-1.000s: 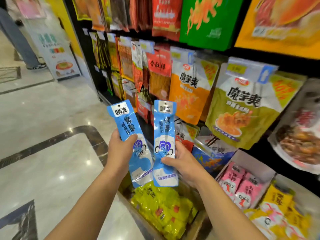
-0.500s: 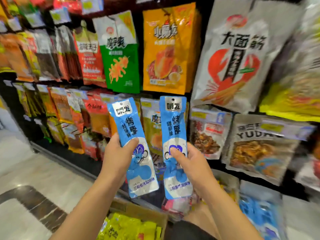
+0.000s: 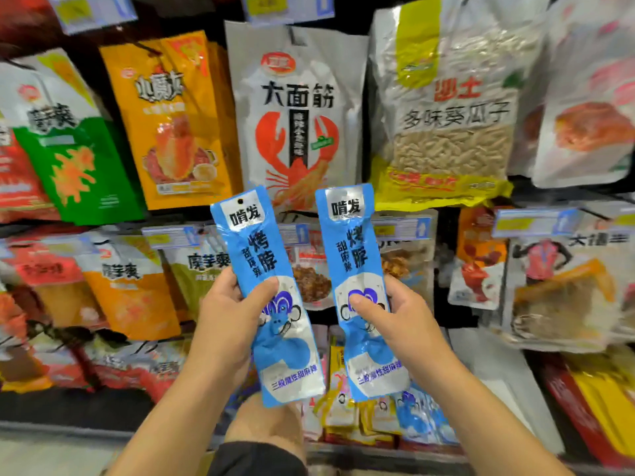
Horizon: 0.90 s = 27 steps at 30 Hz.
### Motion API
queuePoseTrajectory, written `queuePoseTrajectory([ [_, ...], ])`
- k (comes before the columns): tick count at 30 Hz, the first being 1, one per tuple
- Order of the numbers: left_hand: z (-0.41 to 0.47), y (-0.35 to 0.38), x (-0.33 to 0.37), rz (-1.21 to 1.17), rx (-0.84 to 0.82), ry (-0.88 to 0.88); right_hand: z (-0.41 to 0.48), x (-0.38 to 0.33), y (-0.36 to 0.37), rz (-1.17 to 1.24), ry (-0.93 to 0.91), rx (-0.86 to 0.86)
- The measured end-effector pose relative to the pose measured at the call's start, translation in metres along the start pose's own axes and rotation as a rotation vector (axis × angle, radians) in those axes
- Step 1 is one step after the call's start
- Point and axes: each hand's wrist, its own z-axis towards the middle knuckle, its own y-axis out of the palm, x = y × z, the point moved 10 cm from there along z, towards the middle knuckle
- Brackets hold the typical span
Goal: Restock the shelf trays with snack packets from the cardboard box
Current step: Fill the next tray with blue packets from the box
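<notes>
I hold two long blue snack packets upright in front of the shelves. My left hand [image 3: 226, 324] grips the left blue packet [image 3: 271, 297] at its middle, thumb across the front. My right hand [image 3: 402, 324] grips the right blue packet [image 3: 360, 290] the same way. Both packets show a cartoon monkey and white labels at the top. Below them, on the bottom shelf, trays [image 3: 364, 438] hold small yellow, white and blue packets. The cardboard box is out of view.
Large snack bags hang on the rack behind: a lobster-print bag [image 3: 295, 108], a sunflower-seed bag [image 3: 450, 108], an orange bag [image 3: 171, 118], a green bag [image 3: 72, 159]. Price tags [image 3: 532, 221] line the hooks. My knee [image 3: 264, 427] shows below my hands.
My view has swung right and up along the rack, away from the floor and the box of yellow packets. Both hands keep their grip on the blue packets, now nearer the shelves.
</notes>
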Motion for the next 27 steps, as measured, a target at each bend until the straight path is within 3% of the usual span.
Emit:
queuePoseTrajectory([
  [9, -0.014, 0.071, -0.102, 0.035, -0.153, -0.164, -0.041, 0.084, -0.085, -0.043, 0.161, 0.166],
  [16, -0.012, 0.12, -0.2, 0.121, -0.231, -0.318, -0.073, 0.166, -0.145, -0.002, 0.385, 0.322],
  [27, -0.013, 0.193, -0.329, 0.109, -0.332, -0.631, -0.069, 0.23, -0.224, -0.146, 0.543, 0.446],
])
